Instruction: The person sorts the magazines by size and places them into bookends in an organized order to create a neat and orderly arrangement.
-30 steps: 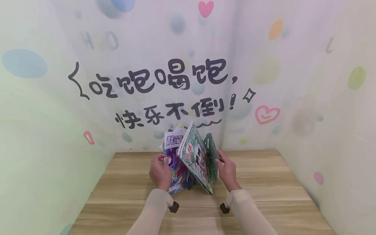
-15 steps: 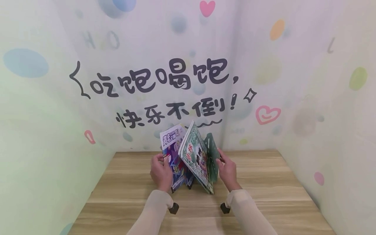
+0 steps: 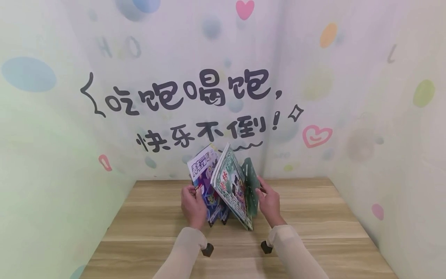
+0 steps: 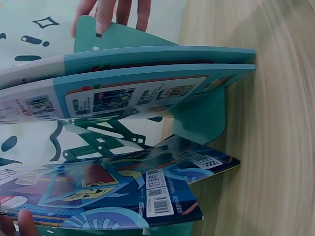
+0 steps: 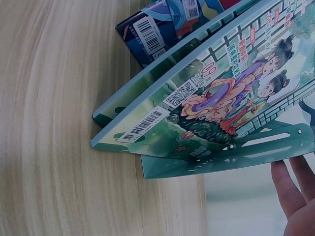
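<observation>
In the head view my left hand (image 3: 193,207) grips a purple-blue magazine (image 3: 203,180) by its left edge. This magazine leans with its top to the left; a second blue magazine (image 4: 204,160) is partly hidden behind it. My right hand (image 3: 270,203) pinches the green end plate of an expandable bookstand (image 3: 251,186), thumb on one face and fingers on the other. Two green-covered magazines (image 3: 233,190) stand slanted between the plates. Crossed green bars (image 4: 106,140) of the stand show between the magazine groups in the left wrist view.
Everything stands on a wood-grain table (image 3: 150,248), towards its back edge. Behind rises a pale wall (image 3: 209,46) with dark lettering, and similar walls close both sides.
The purple-blue magazine has tilted, its top going left and its lower end right and up. My left hand has shifted slightly right. The right hand and green magazines stay put.
</observation>
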`<state>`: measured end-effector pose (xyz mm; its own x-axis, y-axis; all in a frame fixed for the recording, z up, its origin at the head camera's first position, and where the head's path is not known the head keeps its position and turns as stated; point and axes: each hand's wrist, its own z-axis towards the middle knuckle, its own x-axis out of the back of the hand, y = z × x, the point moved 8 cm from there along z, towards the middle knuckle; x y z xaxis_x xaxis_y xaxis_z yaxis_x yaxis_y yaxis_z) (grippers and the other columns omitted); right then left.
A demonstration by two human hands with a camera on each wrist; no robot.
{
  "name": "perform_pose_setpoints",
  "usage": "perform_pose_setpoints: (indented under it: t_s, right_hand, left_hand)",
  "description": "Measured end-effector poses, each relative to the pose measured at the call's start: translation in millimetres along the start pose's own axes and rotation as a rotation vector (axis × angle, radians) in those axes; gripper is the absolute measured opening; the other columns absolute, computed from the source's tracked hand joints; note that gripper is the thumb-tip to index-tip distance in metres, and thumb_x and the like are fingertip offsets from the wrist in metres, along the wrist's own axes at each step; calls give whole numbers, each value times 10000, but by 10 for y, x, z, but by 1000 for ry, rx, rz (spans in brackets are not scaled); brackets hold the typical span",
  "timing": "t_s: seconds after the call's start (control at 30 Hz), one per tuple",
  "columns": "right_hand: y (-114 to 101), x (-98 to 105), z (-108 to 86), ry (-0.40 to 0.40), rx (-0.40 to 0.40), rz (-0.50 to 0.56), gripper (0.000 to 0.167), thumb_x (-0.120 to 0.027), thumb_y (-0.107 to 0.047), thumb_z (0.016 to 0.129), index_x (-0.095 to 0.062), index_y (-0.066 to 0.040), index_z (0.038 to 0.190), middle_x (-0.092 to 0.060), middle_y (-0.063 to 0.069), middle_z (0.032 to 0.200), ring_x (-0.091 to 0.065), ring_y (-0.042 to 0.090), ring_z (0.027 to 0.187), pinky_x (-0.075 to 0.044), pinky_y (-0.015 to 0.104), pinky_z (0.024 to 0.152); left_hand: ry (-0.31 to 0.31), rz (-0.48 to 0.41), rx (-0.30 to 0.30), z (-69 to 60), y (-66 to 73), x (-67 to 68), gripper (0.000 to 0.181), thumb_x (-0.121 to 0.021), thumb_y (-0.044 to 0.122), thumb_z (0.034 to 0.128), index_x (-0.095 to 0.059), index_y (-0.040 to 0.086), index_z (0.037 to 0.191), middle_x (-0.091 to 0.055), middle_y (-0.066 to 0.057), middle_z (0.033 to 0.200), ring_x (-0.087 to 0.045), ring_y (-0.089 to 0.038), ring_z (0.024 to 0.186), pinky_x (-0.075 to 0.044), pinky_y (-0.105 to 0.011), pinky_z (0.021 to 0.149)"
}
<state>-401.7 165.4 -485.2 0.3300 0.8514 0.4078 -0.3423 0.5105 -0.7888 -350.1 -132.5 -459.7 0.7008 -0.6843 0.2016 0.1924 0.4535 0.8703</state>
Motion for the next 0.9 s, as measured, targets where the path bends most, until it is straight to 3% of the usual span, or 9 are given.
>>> perform_pose_setpoints:
  t_s: [0.33, 0.9]
  right_hand:
    - [-7, 7, 5, 0, 1, 4, 483, -647, -27, 921, -567, -154, 1380, -622, 183, 1253, -648, 368, 1038, -566, 514, 778]
    - [-23, 10, 2, 19, 18, -2, 475, -651, -22, 917, -577, -146, 1369, -637, 178, 1232, -661, 352, 1007, -572, 478, 705]
  left_hand:
    - [-15, -24, 11, -80, -120, -77, 148, -625, 67, 932, -505, 32, 1010, -534, -102, 909, -521, -259, 800, -464, -388, 705]
    - [-7, -87, -14, -253, -238, -176, 163, -636, 8, 906, -514, -9, 1012, -538, -118, 889, -528, -247, 791, -479, -389, 704]
